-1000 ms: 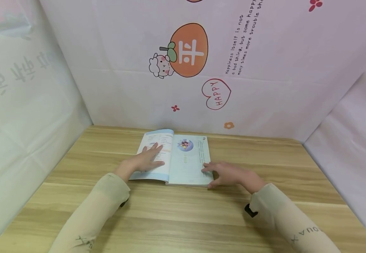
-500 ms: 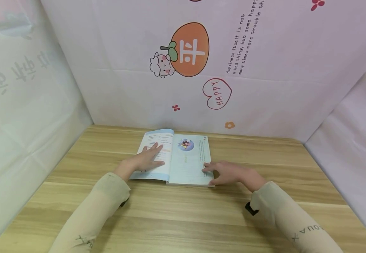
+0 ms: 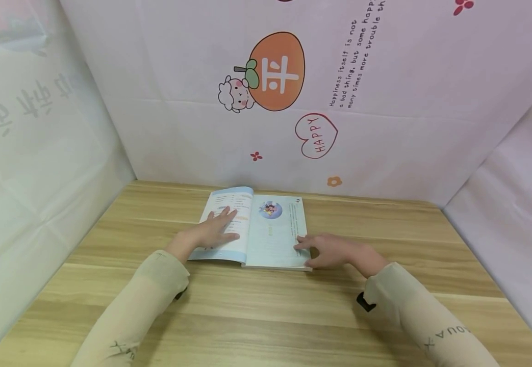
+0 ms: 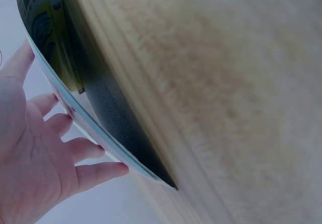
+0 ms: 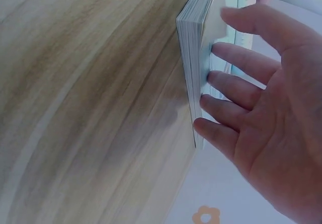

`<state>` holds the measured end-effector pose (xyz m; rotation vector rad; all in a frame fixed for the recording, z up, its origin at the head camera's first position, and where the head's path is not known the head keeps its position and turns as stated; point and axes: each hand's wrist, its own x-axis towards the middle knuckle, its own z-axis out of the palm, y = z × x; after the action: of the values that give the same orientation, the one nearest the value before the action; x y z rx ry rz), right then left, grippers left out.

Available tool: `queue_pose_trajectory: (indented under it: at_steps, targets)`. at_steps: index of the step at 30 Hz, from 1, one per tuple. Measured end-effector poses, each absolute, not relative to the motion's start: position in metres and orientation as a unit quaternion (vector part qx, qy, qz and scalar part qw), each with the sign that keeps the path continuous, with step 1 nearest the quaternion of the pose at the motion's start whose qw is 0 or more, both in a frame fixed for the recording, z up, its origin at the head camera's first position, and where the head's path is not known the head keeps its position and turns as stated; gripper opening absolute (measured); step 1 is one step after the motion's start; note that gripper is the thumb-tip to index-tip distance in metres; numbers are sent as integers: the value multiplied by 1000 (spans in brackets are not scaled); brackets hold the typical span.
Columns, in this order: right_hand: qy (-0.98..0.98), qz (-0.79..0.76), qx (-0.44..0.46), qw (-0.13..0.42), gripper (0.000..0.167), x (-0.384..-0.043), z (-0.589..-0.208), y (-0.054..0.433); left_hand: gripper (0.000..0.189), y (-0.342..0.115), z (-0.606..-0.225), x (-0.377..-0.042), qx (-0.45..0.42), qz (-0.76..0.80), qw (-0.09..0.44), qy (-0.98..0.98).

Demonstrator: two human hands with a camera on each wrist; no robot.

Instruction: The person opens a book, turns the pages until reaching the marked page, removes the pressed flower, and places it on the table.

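Observation:
An opened paperback book (image 3: 272, 250) lies on the wooden table, its pages showing print and a round cartoon picture on the right-hand page. My left hand (image 3: 210, 232) rests on the left-hand page with fingers spread. In the left wrist view the left hand (image 4: 45, 148) presses its fingertips on that side, which bows up off the table. At the book's right edge is my right hand (image 3: 327, 251), its fingertips touching the page. The right wrist view has the right hand (image 5: 266, 93) with fingers extended beside the thick page block (image 5: 190, 58).
The wooden table (image 3: 266, 316) extends around the book on the near side and both sides. White printed cloth (image 3: 178, 137) hangs behind the table, with more cloth at left and right. Beige sleeves (image 3: 142, 295) cover both forearms, with a black strap (image 3: 365, 303) at the right wrist.
Both hands stay in place on the book. The whole scene shifts very slightly in the head view; nothing is taken hold of or let go.

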<state>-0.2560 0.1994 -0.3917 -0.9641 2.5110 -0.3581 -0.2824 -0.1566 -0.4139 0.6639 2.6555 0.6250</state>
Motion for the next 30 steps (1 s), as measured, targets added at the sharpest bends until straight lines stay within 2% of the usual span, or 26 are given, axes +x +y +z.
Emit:
queue_pose_trajectory:
  at_steps: [9, 13, 20, 25, 30]
  targets:
    - [926, -142, -305, 171, 53, -252, -396, 205, 79, -157, -414, -282, 240, 221, 161, 931]
    - [939, -178, -265, 131, 61, -253, -401, 204, 80, -157, -412, -282, 239, 224, 161, 931]
    - [941, -236, -212, 114, 78, -254, -401, 189, 80, -156, -410, -281, 226, 229, 166, 932]
    - [926, -266, -249, 93, 81, -250, -407, 174, 81, -157, -411, -280, 216, 240, 177, 930]
    - [908, -286, -300, 69, 75, -246, -413, 156, 81, -156, -411, -281, 229, 239, 166, 929]
